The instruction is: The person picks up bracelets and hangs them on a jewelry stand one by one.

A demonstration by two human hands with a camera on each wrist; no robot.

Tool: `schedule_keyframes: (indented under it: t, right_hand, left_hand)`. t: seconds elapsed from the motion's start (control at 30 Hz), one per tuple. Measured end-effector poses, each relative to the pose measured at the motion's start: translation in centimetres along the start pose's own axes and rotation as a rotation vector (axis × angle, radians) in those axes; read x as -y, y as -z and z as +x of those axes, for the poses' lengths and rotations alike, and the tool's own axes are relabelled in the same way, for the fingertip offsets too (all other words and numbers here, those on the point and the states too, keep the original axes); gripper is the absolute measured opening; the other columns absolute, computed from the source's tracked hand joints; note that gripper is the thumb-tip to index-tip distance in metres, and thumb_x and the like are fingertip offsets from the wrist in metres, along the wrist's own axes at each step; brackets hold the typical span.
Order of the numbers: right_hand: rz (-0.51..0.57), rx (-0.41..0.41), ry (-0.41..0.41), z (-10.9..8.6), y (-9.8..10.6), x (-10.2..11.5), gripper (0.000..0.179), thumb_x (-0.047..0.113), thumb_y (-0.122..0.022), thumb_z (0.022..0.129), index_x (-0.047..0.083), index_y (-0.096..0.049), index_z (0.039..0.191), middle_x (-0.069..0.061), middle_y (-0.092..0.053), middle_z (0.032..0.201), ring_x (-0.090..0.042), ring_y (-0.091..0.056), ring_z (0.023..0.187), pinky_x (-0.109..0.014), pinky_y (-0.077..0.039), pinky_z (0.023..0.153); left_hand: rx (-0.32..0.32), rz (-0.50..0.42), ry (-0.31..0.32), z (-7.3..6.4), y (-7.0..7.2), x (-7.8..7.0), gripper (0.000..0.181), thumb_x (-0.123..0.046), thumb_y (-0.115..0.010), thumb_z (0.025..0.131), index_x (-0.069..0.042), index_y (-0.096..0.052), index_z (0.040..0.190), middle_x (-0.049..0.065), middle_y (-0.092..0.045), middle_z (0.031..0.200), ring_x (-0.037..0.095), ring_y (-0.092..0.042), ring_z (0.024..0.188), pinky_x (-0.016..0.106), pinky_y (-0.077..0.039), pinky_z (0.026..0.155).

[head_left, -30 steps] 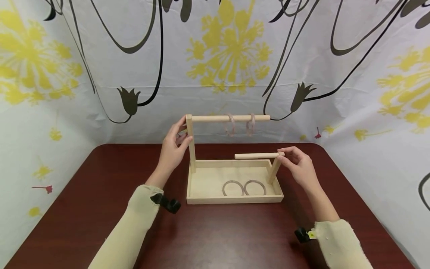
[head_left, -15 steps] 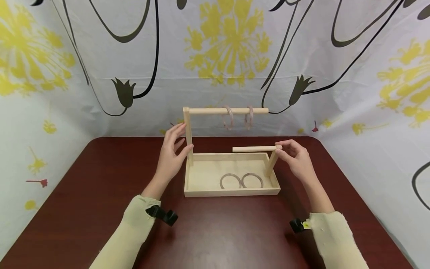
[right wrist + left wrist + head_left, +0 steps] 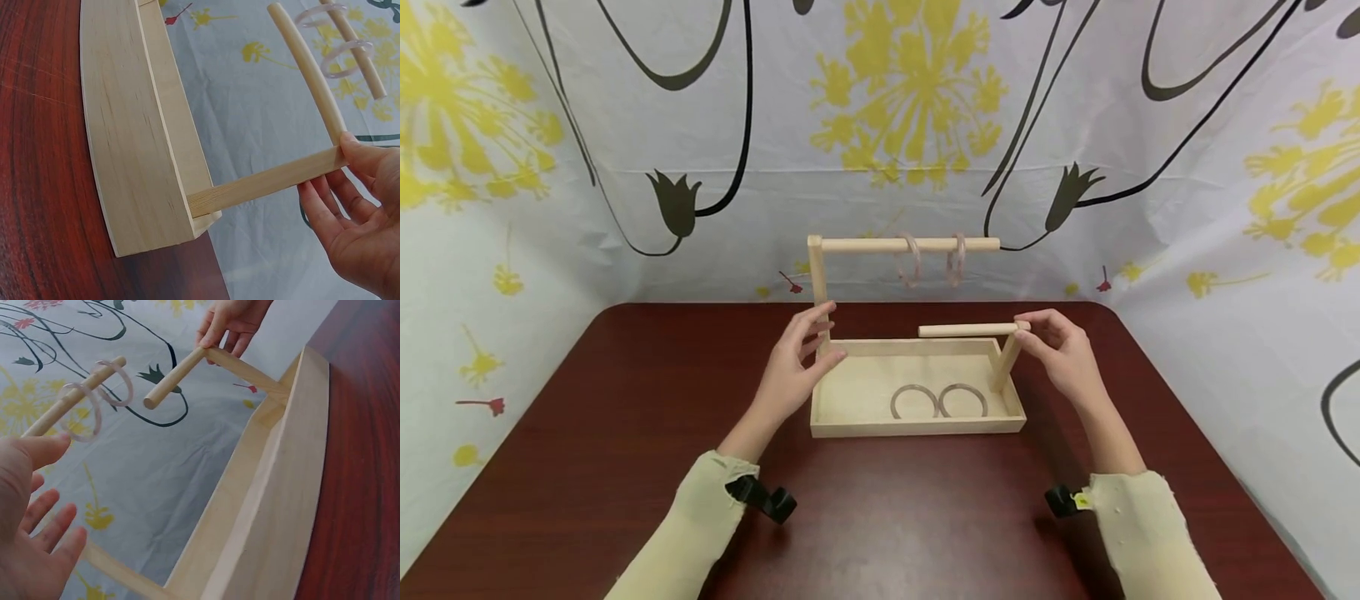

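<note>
Behind the work area, a white cloth backdrop printed with yellow flowers and black curling stems is hung on three sides.

Change from the frame half a second earlier: the left hand is seen lower on the tall square wooden post, now at the post's foot near the tray corner, whereas it was placed higher on the post before. The right hand is unchanged in position.

A dark red-brown wooden table is used as the work surface. A shallow rectangular tray of pale wood is set on it, near the middle.

Two clear plastic rings are laid flat inside the tray, side by side and touching. The tall post is fixed at the tray's rear left corner and carries a long round wooden dowel, on which two further clear rings are hung. A short wooden post is fixed at the right end of the tray, tilted, with a short round dowel projecting leftward from its top.

The left hand's fingers are relaxed and spread, with the fingertips at the tall post; no grasp is seen. The top of the short post is pinched between the right hand's thumb and fingertips.
</note>
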State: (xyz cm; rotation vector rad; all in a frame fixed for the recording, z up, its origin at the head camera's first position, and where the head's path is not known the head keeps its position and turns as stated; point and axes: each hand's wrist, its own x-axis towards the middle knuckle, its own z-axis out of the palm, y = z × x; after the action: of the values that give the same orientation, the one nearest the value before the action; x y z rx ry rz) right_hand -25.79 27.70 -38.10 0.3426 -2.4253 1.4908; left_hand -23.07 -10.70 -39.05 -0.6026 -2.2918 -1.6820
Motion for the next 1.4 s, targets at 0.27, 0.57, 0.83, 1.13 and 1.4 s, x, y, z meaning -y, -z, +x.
schedule_keyframes:
  t: [0.27,0.57,0.83,1.13,1.4]
  right_hand:
    - [0.025,-0.002,0.010,0.1,-0.1,-0.1,0.034,0.013,-0.066,0.096,-0.005,-0.060,0.124,0.025,-0.065,0.107,0.012,-0.061,0.095,-0.008,-0.049,0.080]
    - [0.018,-0.010,0.007,0.0,-0.1,0.0,0.033,0.017,-0.067,0.097,-0.004,-0.061,0.122,0.024,-0.065,0.107,0.010,-0.062,0.096,-0.008,-0.049,0.080]
    - [0.020,-0.010,0.008,-0.1,-0.2,0.0,0.032,0.016,-0.065,0.098,-0.004,-0.061,0.122,0.026,-0.064,0.105,0.010,-0.062,0.093,-0.008,-0.050,0.079]
    - [0.022,-0.006,0.009,-0.1,-0.2,0.0,0.032,0.016,-0.065,0.098,-0.005,-0.060,0.122,0.026,-0.063,0.104,0.011,-0.061,0.093,-0.009,-0.050,0.079]
    - [0.032,-0.003,0.011,-0.1,-0.2,0.1,0.033,0.015,-0.065,0.097,-0.005,-0.060,0.123,0.024,-0.064,0.103,0.009,-0.062,0.092,-0.009,-0.050,0.079]
  left_hand:
    - [0.119,-0.042,0.048,0.1,-1.4,1.1,0.063,-0.015,-0.072,0.093,-0.020,-0.044,0.149,0.005,-0.043,0.154,0.029,-0.047,0.139,0.046,-0.041,0.114]
    - [0.185,-0.056,0.066,0.2,-2.6,2.3,0.064,-0.013,-0.074,0.091,-0.017,-0.046,0.148,0.009,-0.046,0.154,0.033,-0.047,0.139,0.048,-0.042,0.113]
    - [0.253,-0.042,0.129,0.5,-3.5,3.0,0.062,-0.014,-0.072,0.092,-0.017,-0.046,0.149,0.006,-0.046,0.153,0.030,-0.045,0.141,0.046,-0.041,0.114]
    - [0.323,-0.055,0.113,0.9,-4.4,3.4,0.062,-0.010,-0.071,0.092,-0.006,-0.045,0.148,0.013,-0.046,0.153,0.037,-0.044,0.140,0.049,-0.040,0.114]
    - [0.377,-0.048,0.133,1.4,-5.1,3.7,0.061,-0.006,-0.071,0.091,-0.004,-0.046,0.147,0.015,-0.048,0.152,0.037,-0.046,0.139,0.046,-0.041,0.113]
